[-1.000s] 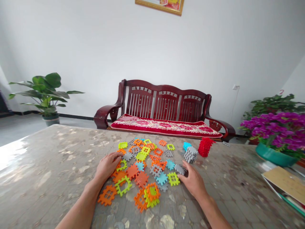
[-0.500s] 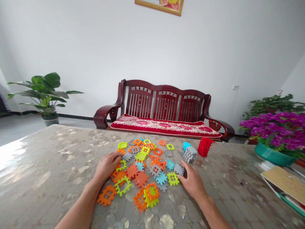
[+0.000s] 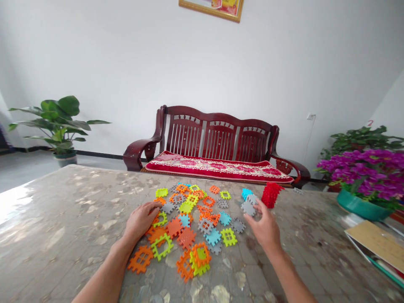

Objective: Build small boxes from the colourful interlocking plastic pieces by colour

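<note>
right hand (image 3: 267,229) | lifted off the table, fingers now pinched on grey stack (image 3: 248,207) beside red stack (image 3: 270,194) | left hand (image 3: 141,219) | unmoved, flat and spread on tiles (image 3: 175,226)

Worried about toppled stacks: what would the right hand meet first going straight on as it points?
Probably the grey stack of notched plastic tiles, at the fingertips of the right hand; the red stack of plastic tiles sits to its right. Whether they touch is unclear.

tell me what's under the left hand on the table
Flat orange plastic connector tiles and a lime-green frame tile stick out from beneath the left hand; anything under the palm itself is covered.
</note>
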Motion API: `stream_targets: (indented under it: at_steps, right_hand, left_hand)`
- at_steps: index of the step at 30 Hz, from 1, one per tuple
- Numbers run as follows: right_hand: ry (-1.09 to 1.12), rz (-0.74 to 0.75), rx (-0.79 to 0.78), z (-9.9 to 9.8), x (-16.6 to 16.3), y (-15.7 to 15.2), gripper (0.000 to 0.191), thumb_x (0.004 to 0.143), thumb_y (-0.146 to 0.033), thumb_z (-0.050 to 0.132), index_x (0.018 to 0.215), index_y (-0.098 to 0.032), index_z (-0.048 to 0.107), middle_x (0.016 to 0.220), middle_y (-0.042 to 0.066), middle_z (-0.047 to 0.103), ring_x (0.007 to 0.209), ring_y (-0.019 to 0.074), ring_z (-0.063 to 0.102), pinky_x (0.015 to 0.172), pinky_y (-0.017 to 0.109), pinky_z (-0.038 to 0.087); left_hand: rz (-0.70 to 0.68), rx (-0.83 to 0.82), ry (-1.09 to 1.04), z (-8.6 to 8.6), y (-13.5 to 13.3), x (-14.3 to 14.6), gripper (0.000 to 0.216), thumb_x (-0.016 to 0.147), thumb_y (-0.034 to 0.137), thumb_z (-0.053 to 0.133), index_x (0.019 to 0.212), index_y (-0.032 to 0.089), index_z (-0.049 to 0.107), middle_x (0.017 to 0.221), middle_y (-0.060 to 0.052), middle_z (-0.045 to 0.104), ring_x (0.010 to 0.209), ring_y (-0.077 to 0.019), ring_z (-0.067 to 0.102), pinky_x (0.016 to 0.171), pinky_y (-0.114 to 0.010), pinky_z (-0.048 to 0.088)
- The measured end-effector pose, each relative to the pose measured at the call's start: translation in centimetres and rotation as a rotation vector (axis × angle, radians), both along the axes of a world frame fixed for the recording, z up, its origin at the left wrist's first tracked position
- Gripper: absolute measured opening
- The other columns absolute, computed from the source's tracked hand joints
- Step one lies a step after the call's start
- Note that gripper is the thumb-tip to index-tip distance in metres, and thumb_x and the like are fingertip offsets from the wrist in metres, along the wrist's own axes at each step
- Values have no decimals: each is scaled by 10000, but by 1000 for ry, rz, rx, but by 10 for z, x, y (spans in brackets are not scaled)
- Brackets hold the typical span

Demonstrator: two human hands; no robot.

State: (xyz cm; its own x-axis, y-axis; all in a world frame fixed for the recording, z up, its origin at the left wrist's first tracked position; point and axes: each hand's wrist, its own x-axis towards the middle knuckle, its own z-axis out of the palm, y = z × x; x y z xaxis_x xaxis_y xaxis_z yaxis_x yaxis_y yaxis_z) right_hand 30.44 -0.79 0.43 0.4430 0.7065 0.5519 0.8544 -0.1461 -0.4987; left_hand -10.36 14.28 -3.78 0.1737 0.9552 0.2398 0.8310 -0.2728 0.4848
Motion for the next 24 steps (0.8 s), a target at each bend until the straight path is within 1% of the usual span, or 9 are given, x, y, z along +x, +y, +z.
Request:
stream_targets:
  at_steps: [2,4,6,9,12,16,18,22,24]
  right_hand:
    - [7,-100,-13,15,13,7,662,748,-483,604,1330,-193,481,1137,81,686,1038,279,598,894,385,437]
    - [0,-176,-69,27,24,14,687,739,-510,605,1336,-191,484,1130,75,695,1026,295,605,858,386,439]
    - [-17,-218,-130,33,32,22,706,736,-529,603,1346,-196,481,1127,69,700,1014,304,612,823,383,442]
    - [-58,-248,-175,35,36,31,710,744,-544,593,1363,-216,474,1135,65,700,1011,305,618,804,385,443]
    - [-85,-267,-192,34,36,38,713,745,-546,598,1366,-216,477,1146,77,697,1021,313,616,817,396,440]
    - [-64,-263,-232,33,37,39,729,745,-547,608,1368,-194,475,1153,85,697,1032,328,614,830,406,439]
    - [-46,-258,-214,30,37,37,747,739,-565,608,1371,-190,469,1170,87,690,1041,328,610,840,404,439]
    - [14,-269,-114,12,37,26,841,718,-606,604,1412,-169,412,1230,120,653,1077,326,597,868,407,437]
    - [52,-282,-126,-1,35,20,908,706,-611,611,1445,-149,360,1244,152,638,1086,340,596,866,422,443]
  left_hand:
    - [-6,-5,-1,-1,1,0,379,862,401,398,1035,298,719,1186,6,706,1093,-203,636,974,-292,445]
    - [-4,-10,-7,-1,1,0,370,861,404,405,1036,304,715,1186,8,707,1096,-200,633,978,-288,440]
    - [1,-12,-11,-1,1,0,363,860,400,409,1037,311,713,1188,12,707,1096,-195,632,983,-283,435]
    - [3,-7,-10,0,0,0,364,861,400,406,1032,314,715,1184,17,708,1098,-192,630,984,-280,434]
    - [2,-2,-9,1,-1,0,364,862,407,404,1019,313,719,1176,22,710,1097,-194,631,979,-279,438]
    - [3,-14,-1,0,0,0,375,867,403,394,1037,300,713,1191,13,701,1101,-197,630,979,-290,439]
    - [0,-18,4,0,0,-1,377,869,399,390,1046,301,708,1194,16,699,1099,-195,632,973,-286,441]
    - [2,-11,11,1,0,0,377,869,393,384,1040,311,710,1185,23,702,1096,-193,636,967,-281,443]
    - [4,-10,15,1,-1,0,383,869,398,382,1044,310,711,1190,20,700,1102,-200,633,972,-290,442]
